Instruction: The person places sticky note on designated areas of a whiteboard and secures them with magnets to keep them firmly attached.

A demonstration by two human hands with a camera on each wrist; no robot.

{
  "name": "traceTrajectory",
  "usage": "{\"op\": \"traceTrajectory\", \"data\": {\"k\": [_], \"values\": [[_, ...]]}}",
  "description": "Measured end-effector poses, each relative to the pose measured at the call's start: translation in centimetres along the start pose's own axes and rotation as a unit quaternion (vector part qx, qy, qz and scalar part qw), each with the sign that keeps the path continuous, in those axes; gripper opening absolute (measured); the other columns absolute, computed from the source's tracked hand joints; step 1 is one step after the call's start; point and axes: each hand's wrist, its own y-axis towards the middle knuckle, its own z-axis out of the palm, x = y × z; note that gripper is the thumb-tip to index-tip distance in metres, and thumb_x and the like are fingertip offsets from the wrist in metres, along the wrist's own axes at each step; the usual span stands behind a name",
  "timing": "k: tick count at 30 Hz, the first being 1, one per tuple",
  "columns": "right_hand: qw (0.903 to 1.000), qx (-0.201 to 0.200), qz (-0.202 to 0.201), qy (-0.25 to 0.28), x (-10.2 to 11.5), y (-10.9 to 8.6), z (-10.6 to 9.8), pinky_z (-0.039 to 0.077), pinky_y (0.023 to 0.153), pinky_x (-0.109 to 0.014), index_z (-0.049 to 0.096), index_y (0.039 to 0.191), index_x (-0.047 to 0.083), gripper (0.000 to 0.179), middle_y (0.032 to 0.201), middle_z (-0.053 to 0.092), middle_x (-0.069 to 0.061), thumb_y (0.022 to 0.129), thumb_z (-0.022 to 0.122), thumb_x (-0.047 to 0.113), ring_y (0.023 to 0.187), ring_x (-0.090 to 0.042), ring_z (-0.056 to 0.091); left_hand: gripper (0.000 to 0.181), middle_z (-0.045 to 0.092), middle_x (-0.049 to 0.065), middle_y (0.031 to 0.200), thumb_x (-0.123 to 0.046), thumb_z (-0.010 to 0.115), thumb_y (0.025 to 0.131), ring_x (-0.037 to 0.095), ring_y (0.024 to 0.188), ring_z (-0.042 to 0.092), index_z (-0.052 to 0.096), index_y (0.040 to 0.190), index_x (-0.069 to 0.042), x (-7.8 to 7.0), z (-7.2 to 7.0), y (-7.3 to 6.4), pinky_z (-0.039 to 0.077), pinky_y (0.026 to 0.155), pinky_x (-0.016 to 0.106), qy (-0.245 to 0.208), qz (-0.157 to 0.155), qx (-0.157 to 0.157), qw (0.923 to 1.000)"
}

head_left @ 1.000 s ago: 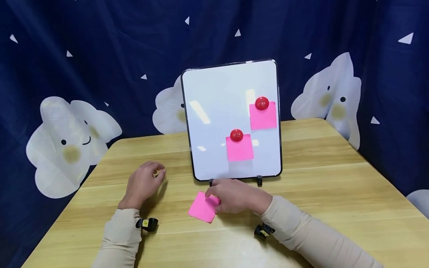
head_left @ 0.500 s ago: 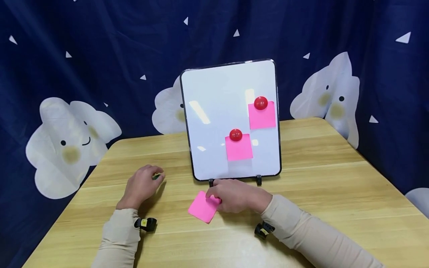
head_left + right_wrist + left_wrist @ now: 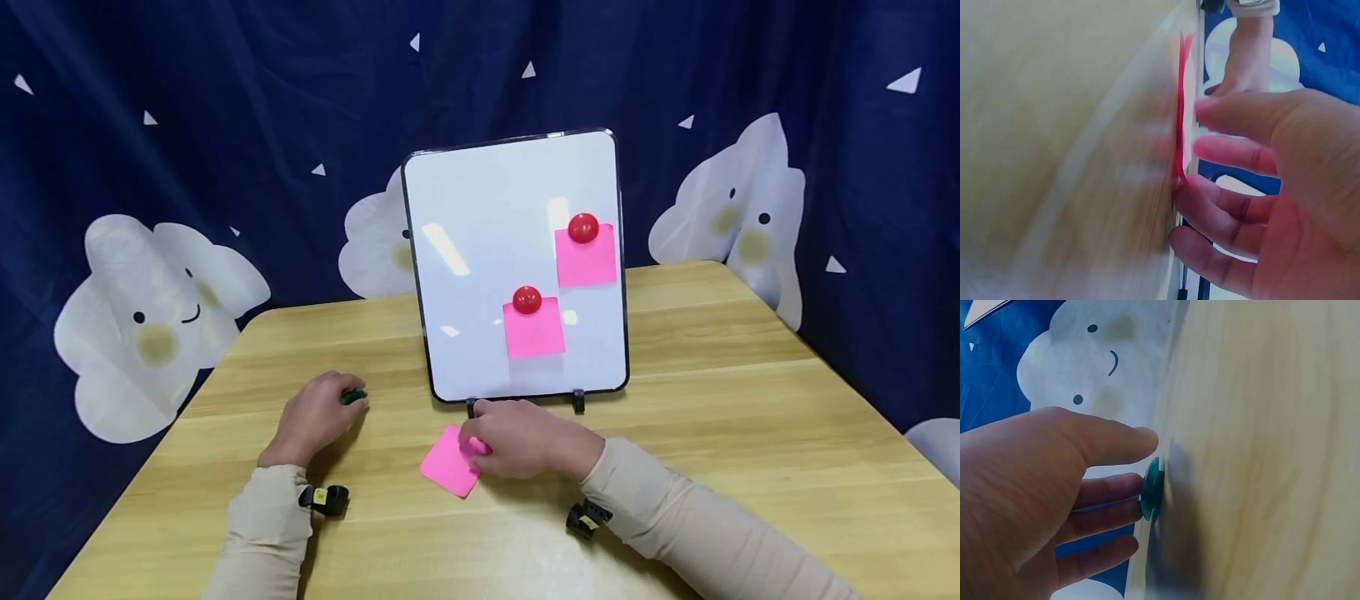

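Note:
A green dome magnet [image 3: 1152, 489] lies on the table by my left hand [image 3: 315, 417]. In the left wrist view its fingertips are right at the magnet, with the thumb apart from it. A pink sticky note [image 3: 448, 465] lies on the table in front of the whiteboard [image 3: 480, 217]. My right hand [image 3: 517, 437] reaches over the note's right corner, thumb and fingertips at it with a gap between them. The note's edge [image 3: 1180, 112] looks like more than one layer in the right wrist view. The hand hides part of that corner in the head view.
Two more pink notes hang on the whiteboard, a lower one [image 3: 536, 333] under a red magnet [image 3: 527, 300] and an upper one [image 3: 588, 265] under another red magnet [image 3: 583, 227]. Small black feet [image 3: 578, 402] support the board. A dark blue curtain [image 3: 262, 83] stands behind the table.
The green magnet, hidden a second ago, now shows between left thumb and fingers. My right fingertips have shifted slightly at the note, whose corner now looks bent up between them.

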Motion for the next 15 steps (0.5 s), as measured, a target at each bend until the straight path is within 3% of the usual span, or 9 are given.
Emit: {"op": "traceTrajectory", "data": {"k": [7,15], "values": [[0.9998,0.011,0.011,-0.008,-0.08,-0.2,-0.41,0.044,0.067,-0.026,0.073,0.091,0.026,0.006,0.083,0.048,0.007,0.09,0.072,0.02,0.077,-0.009,0.047,0.024,0.068,0.014,0.108,-0.017,0.076,0.09,0.03,0.09,0.065,0.074,0.112,-0.008,0.23,0.02,0.13,0.054,0.071,0.05,0.0,-0.003,0.003,1.0],[0.9994,0.005,0.024,-0.023,-0.05,-0.26,-0.41,0.044,0.066,-0.024,0.074,0.088,0.024,0.005,0.084,0.049,0.009,0.086,0.077,0.022,0.077,-0.006,0.047,0.022,0.066,0.015,0.109,-0.019,0.075,0.09,0.034,0.094,0.065,0.075,0.109,-0.008,0.51,-0.11,-0.24,0.054,0.074,0.054,0.007,-0.01,-0.001,0.9999]]}}
